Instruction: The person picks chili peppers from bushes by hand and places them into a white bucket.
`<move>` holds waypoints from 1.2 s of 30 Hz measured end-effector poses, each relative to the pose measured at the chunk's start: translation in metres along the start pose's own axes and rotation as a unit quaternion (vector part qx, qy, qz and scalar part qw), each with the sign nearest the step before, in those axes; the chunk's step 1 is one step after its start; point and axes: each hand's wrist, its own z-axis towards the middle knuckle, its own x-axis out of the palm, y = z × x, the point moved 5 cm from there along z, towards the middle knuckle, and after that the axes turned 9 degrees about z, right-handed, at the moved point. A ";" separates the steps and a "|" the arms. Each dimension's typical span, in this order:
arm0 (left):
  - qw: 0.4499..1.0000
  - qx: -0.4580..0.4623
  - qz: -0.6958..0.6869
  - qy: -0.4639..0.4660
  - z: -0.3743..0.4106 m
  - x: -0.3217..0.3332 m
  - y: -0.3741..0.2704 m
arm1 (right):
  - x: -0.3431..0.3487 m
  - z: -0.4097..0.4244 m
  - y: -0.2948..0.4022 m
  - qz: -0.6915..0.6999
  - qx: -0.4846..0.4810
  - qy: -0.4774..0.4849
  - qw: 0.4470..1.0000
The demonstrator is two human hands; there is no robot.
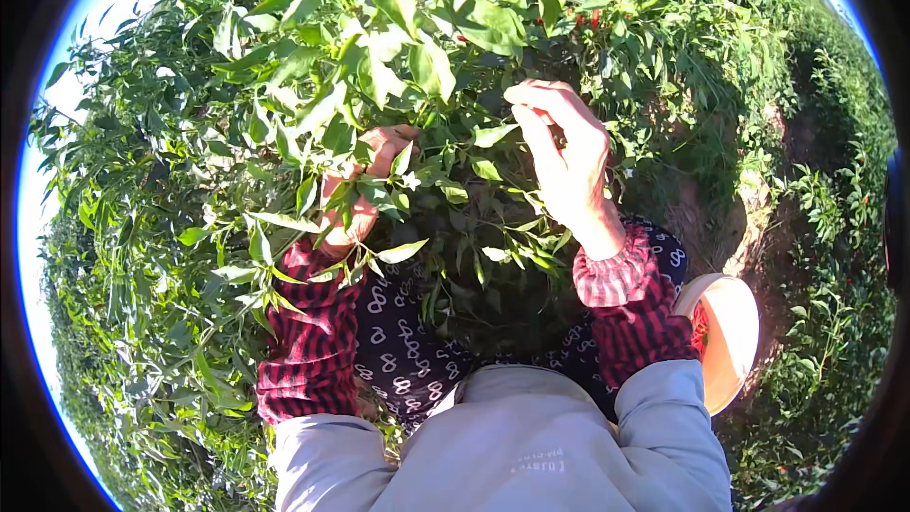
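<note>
Leafy green chili pepper plants [426,71] fill the view before me. My left hand [366,185] reaches in among the stems at the left, partly covered by leaves, so its grip cannot be made out. My right hand [565,156] is raised at the right of the same plant, its thumb and fingers bent towards each other near a leaf; whether something small lies between the fingertips does not show. A few red chilies [595,18] hang above and beyond my right hand. Slender pods and a small white flower show among the leaves between my hands.
A pale round container [736,341] with red chilies [699,327] in it stands beside my right arm, partly hidden by the sleeve. A strip of bare soil [753,213] runs at the right, with another row of pepper plants [832,227] past it. Branches overhang my left forearm.
</note>
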 end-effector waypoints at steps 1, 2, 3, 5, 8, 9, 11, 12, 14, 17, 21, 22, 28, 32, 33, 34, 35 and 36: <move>0.999 0.007 0.034 0.011 0.000 0.002 -0.001 | 0.007 0.010 0.000 0.024 0.011 0.023 0.999; 0.999 0.007 0.043 0.013 -0.001 0.004 -0.001 | 0.015 0.016 -0.002 -0.003 0.055 0.048 0.997; 1.000 -0.001 0.026 0.011 -0.005 0.005 0.002 | 0.026 0.021 -0.006 -0.028 0.098 0.076 0.992; 0.995 -0.034 -0.098 -0.006 -0.007 0.011 0.015 | 0.045 0.034 -0.027 -0.142 0.007 0.119 0.983; 0.954 -0.101 -0.280 -0.045 -0.015 0.013 0.039 | 0.067 0.038 -0.054 -0.188 0.003 0.144 0.972; 0.943 -0.116 -0.309 -0.049 -0.014 0.014 0.044 | 0.070 0.038 -0.061 -0.187 0.014 0.148 0.971; 0.988 -0.115 -0.102 0.001 -0.007 0.012 0.027 | 0.075 0.035 -0.077 -0.160 0.055 0.141 0.975; 0.992 -0.100 0.077 0.031 -0.004 0.008 0.014 | 0.075 0.035 -0.084 -0.131 0.092 0.131 0.978; 0.993 -0.087 -0.077 -0.038 -0.015 0.007 0.057 | 0.070 0.034 -0.087 -0.047 0.198 0.102 0.974; 0.930 -0.095 -0.327 -0.136 -0.052 -0.004 0.108 | 0.090 0.023 -0.096 0.060 0.347 0.102 0.931; 0.939 -0.077 -0.321 -0.098 -0.009 0.012 0.052 | 0.102 0.025 -0.169 -0.240 -0.081 0.132 0.958; 0.958 -0.071 -0.258 -0.098 -0.010 0.008 0.039 | 0.114 0.021 -0.163 -0.356 -0.085 0.222 0.904; 0.945 -0.076 -0.284 -0.141 -0.033 -0.013 0.078 | 0.097 0.024 -0.115 0.232 0.309 0.074 0.919; 0.984 -0.096 -0.100 -0.113 -0.008 -0.013 0.042 | 0.060 0.059 -0.104 0.277 0.286 -0.025 0.917; 0.988 -0.096 -0.053 -0.107 -0.004 -0.012 0.033 | 0.051 0.065 -0.108 0.320 0.265 -0.077 0.906; 0.986 -0.077 -0.098 -0.113 -0.005 -0.013 0.035 | 0.047 0.068 -0.113 0.325 0.258 -0.060 0.908; 0.984 -0.074 -0.113 -0.116 -0.009 -0.016 0.042 | 0.046 0.071 -0.119 0.329 0.251 -0.043 0.909; 0.980 -0.071 -0.136 -0.130 -0.011 -0.019 0.057 | 0.051 0.076 -0.127 0.336 0.227 0.001 0.914</move>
